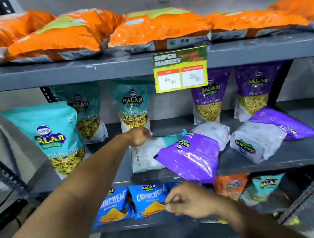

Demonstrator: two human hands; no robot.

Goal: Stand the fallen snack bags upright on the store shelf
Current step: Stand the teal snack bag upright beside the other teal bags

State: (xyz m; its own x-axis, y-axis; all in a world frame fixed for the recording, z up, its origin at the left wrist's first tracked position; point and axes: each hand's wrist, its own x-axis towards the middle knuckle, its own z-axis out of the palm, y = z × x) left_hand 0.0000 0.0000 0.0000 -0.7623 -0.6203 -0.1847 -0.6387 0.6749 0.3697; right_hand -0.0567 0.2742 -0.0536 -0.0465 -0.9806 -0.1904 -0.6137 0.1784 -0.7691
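- Shelves [112, 70] of grey metal, three in view, all carrying snack bags.
- Lying flat along the top shelf: orange bags [158, 29], at least five, blurred at both ends of the row.
- Hanging from the top shelf's front edge: one yellow-bordered price tag [180, 69], figures too blurred for reading.
- Standing upright on the middle shelf: three teal bags [56, 136], one at the front left and two further back; two purple bags [209, 101] at the back right.
- Lying fallen on the middle shelf: three bags — one fallen teal bag [147, 154] back side up, one fallen purple bag [193, 155] overlapping its right edge and jutting past the shelf front, and one second fallen purple bag [264, 138] just beside to the right.
- Reaching in over the middle shelf: left hand [138, 136], fingers curled narrow, pinching the top edge of the fallen teal bag.
- Hovering lower, in front of the bottom shelf: right hand [190, 199], fingers loosely bent and partly closed, holding nothing.
- Standing on the bottom shelf: two blue bags [148, 200], one small orange bag [230, 186], one small teal bag [267, 185], further bags at the far right too blurred for counting.
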